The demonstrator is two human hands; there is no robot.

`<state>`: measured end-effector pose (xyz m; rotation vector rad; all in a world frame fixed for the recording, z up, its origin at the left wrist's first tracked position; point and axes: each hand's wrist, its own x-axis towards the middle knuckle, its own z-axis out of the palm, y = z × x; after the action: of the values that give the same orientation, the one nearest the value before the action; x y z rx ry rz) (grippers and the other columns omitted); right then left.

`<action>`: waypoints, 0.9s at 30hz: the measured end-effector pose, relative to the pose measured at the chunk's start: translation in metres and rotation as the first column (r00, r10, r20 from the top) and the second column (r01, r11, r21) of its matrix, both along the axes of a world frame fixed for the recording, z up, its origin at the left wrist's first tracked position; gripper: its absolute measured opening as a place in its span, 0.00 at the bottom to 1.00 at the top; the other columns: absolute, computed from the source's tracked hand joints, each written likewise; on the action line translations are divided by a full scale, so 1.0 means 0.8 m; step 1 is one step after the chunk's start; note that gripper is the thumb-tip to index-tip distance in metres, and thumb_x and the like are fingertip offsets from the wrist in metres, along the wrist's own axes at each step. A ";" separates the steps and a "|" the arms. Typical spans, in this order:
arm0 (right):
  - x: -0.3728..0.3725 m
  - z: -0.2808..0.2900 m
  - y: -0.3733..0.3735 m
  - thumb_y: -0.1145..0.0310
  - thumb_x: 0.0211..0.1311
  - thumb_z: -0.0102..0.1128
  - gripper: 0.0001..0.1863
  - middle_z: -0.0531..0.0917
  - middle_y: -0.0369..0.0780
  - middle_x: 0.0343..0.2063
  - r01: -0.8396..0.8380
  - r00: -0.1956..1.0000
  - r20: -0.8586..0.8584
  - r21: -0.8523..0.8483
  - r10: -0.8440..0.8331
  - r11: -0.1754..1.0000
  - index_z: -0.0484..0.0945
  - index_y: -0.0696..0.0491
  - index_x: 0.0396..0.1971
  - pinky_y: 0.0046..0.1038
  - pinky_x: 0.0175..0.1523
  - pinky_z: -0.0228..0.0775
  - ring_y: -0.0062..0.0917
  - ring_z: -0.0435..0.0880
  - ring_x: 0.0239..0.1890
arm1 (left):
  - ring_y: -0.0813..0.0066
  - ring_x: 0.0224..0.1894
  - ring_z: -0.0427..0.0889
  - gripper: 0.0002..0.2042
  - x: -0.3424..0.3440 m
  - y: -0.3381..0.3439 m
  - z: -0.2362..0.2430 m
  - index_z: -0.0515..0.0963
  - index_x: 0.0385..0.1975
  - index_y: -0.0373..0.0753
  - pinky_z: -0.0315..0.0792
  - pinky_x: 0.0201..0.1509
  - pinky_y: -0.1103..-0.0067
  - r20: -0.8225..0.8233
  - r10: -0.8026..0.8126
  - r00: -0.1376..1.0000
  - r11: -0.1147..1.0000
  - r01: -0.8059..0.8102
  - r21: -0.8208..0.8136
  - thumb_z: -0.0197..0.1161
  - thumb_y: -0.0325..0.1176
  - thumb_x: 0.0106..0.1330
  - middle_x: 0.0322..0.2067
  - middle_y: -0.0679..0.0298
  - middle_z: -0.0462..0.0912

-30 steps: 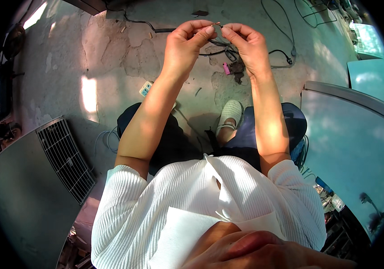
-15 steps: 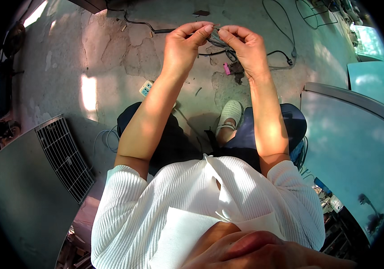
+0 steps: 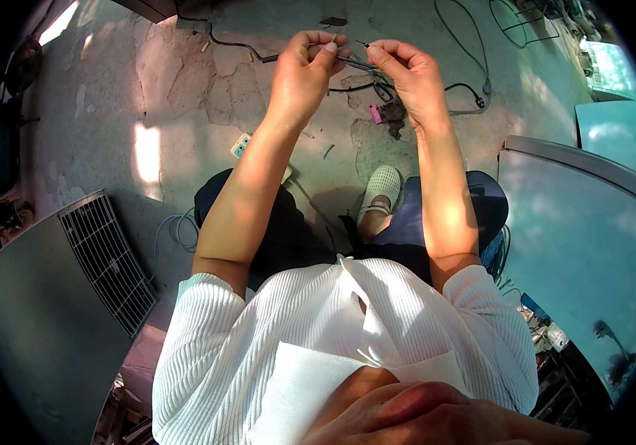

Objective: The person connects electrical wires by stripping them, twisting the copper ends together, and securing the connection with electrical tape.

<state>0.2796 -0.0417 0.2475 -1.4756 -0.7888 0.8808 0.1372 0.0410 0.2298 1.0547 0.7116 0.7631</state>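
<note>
Over the far part of the floor, my left hand point(image 3: 304, 70) pinches a thin wire end point(image 3: 336, 34) that sticks up past its thumb. A black cable point(image 3: 230, 41) runs from the far left to this hand. Across a small gap, my right hand point(image 3: 408, 74) is closed on another thin wire, its dark tip pointing toward the left hand. Dark and grey cable stretches point(image 3: 358, 64) show between and beneath the hands. Where exactly each wire joins its cable is hidden by my fingers.
On the floor are a pink object point(image 3: 376, 113), a black plug point(image 3: 478, 101) on a looped cord, and a power strip point(image 3: 241, 145) beside my left forearm. A metal panel with a wire grille point(image 3: 106, 256) stands left; a large pale panel point(image 3: 570, 222) stands right.
The hands have drawn slightly apart. The wire ends, close together at the fingertips before, now have a visible gap between them.
</note>
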 end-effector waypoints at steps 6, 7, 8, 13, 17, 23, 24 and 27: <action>0.002 0.000 -0.001 0.68 0.56 0.67 0.08 0.84 0.32 0.28 0.001 0.995 0.098 -0.024 0.002 1.000 0.84 0.56 0.32 0.18 0.43 0.69 0.13 0.78 0.34 | 0.79 0.41 0.80 0.12 -0.011 0.008 0.013 0.77 0.44 0.37 0.75 0.43 0.82 -0.338 -0.020 0.941 0.974 0.095 0.206 0.62 0.35 0.65 0.38 0.66 0.81; 0.001 0.000 -0.001 0.68 0.56 0.66 0.08 0.84 0.31 0.28 -0.004 0.992 0.124 -0.027 0.007 1.000 0.84 0.56 0.32 0.18 0.43 0.69 0.13 0.78 0.34 | 0.80 0.40 0.80 0.12 -0.012 0.009 0.011 0.78 0.44 0.37 0.74 0.42 0.82 -0.318 -0.012 0.948 0.971 0.087 0.223 0.63 0.35 0.65 0.37 0.66 0.81; 0.000 0.001 -0.001 0.67 0.56 0.66 0.08 0.84 0.31 0.27 -0.008 0.988 0.151 -0.029 0.013 1.000 0.84 0.56 0.32 0.18 0.43 0.69 0.13 0.77 0.34 | 0.81 0.39 0.80 0.12 -0.013 0.010 0.009 0.78 0.44 0.38 0.73 0.41 0.83 -0.297 -0.004 0.955 0.968 0.079 0.240 0.64 0.36 0.64 0.36 0.67 0.81; -0.001 0.001 -0.001 0.66 0.56 0.66 0.09 0.84 0.31 0.27 -0.023 0.977 0.212 -0.043 0.031 0.999 0.84 0.56 0.31 0.19 0.43 0.68 0.13 0.77 0.34 | 0.82 0.35 0.79 0.12 -0.010 0.005 0.006 0.78 0.42 0.37 0.74 0.42 0.83 -0.231 -0.010 0.973 0.982 0.053 0.182 0.64 0.36 0.63 0.35 0.68 0.80; -0.002 0.002 -0.001 0.66 0.56 0.66 0.09 0.84 0.31 0.27 -0.018 0.973 0.228 -0.061 0.031 0.998 0.84 0.57 0.31 0.19 0.43 0.68 0.13 0.77 0.34 | 0.81 0.36 0.79 0.12 -0.008 0.002 0.007 0.78 0.41 0.36 0.74 0.44 0.83 -0.153 -0.073 0.985 0.996 0.080 0.041 0.64 0.36 0.63 0.34 0.68 0.79; -0.002 -0.006 0.000 0.66 0.56 0.66 0.09 0.84 0.31 0.28 0.015 0.992 0.124 -0.064 -0.007 0.998 0.84 0.56 0.32 0.19 0.44 0.68 0.13 0.77 0.34 | 0.81 0.37 0.79 0.12 -0.005 -0.006 0.011 0.78 0.43 0.36 0.75 0.45 0.83 -0.087 -0.102 0.991 0.995 0.103 0.007 0.65 0.35 0.63 0.35 0.69 0.79; -0.002 -0.007 0.001 0.66 0.56 0.67 0.09 0.84 0.32 0.29 0.020 0.996 0.089 -0.055 -0.015 0.998 0.84 0.56 0.32 0.19 0.44 0.68 0.13 0.77 0.34 | 0.80 0.37 0.80 0.13 -0.006 -0.006 0.012 0.78 0.43 0.36 0.75 0.45 0.83 -0.073 -0.104 0.992 0.994 0.104 -0.015 0.65 0.35 0.63 0.36 0.69 0.79; -0.003 -0.008 0.002 0.67 0.55 0.67 0.08 0.84 0.32 0.29 0.017 0.999 0.041 -0.015 -0.016 1.000 0.84 0.56 0.32 0.19 0.45 0.69 0.14 0.77 0.35 | 0.80 0.39 0.80 0.13 -0.006 -0.007 0.008 0.78 0.44 0.37 0.74 0.45 0.83 -0.037 -0.100 0.994 0.994 0.098 -0.048 0.65 0.34 0.63 0.36 0.69 0.79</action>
<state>0.2775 -0.0399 0.2410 -1.5156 -0.8001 0.8484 0.1328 0.0357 0.2359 1.0577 0.7018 0.6396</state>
